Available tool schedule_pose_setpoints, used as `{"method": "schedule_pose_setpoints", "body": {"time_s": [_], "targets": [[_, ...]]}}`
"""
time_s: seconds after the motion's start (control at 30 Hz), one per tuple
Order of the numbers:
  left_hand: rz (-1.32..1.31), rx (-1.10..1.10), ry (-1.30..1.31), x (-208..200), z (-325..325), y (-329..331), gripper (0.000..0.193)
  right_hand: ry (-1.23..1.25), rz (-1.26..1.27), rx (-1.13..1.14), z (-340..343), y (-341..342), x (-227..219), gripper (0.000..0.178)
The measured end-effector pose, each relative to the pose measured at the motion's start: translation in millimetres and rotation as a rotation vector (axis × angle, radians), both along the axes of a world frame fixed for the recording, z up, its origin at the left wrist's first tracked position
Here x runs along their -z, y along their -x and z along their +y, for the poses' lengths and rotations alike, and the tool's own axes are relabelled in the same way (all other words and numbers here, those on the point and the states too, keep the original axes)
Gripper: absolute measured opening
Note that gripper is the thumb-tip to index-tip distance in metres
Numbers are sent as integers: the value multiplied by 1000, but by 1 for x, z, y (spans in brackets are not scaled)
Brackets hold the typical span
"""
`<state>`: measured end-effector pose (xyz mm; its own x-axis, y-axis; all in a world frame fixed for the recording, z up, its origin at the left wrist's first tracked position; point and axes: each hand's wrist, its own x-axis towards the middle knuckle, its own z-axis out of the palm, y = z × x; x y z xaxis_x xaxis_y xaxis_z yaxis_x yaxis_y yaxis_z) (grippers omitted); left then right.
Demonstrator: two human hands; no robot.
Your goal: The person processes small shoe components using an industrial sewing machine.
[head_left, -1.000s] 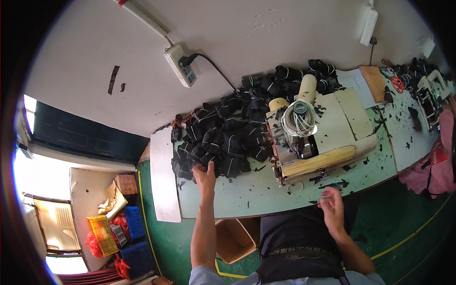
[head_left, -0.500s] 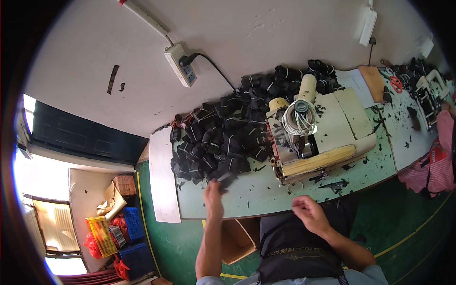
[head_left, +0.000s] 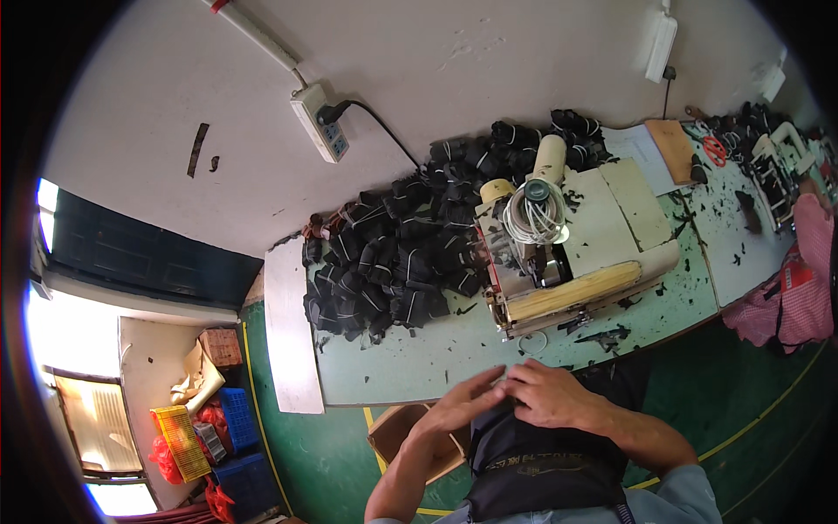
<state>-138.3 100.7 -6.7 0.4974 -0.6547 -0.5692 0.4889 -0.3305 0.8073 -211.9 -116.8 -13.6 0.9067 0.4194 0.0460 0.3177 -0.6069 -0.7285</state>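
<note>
Both of my hands meet in front of the table edge, above my black apron (head_left: 528, 463). My left hand (head_left: 463, 400) has its fingers stretched out to the right, their tips reaching my right hand. The fingers of my right hand (head_left: 554, 397) are bent and drawn together; whatever lies between them, if anything, is hidden. Just beyond my hands a thin white ring (head_left: 532, 341) lies on the pale green table (head_left: 401, 367). Many black cloth bundles tied with light bands (head_left: 419, 262) are heaped on the table's left side.
A cream sewing machine (head_left: 567, 293) with coiled white cord stands ahead. Black scraps (head_left: 605, 338) litter the tabletop. Red scissors (head_left: 714, 150) and a brown board (head_left: 669, 152) lie back right. Another person's pink checked sleeve (head_left: 812, 231) shows at right. A cardboard box (head_left: 397, 430) stands below the table.
My left hand has left the near edge of the bundle heap and moved right to meet my right hand. The dark bundle it had there is no longer in it. The view has shifted slightly.
</note>
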Motion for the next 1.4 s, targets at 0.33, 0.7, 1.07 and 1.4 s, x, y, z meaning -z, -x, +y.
{"method": "schedule_pose_setpoints", "body": {"time_s": [0.33,0.7,1.07,1.4], "targets": [[520,-199,271,8,-13,18,58,5,-228,344,5,7,-4,26],[663,-81,218,51,0,12,52,-516,-91,289,5,1,11,7],[-217,556,-27,36,-17,-1,81,-1858,1277,565,-38,-17,102,35],[412,10,65,75,-9,-12,47,403,149,390,-24,-18,79,14]]}}
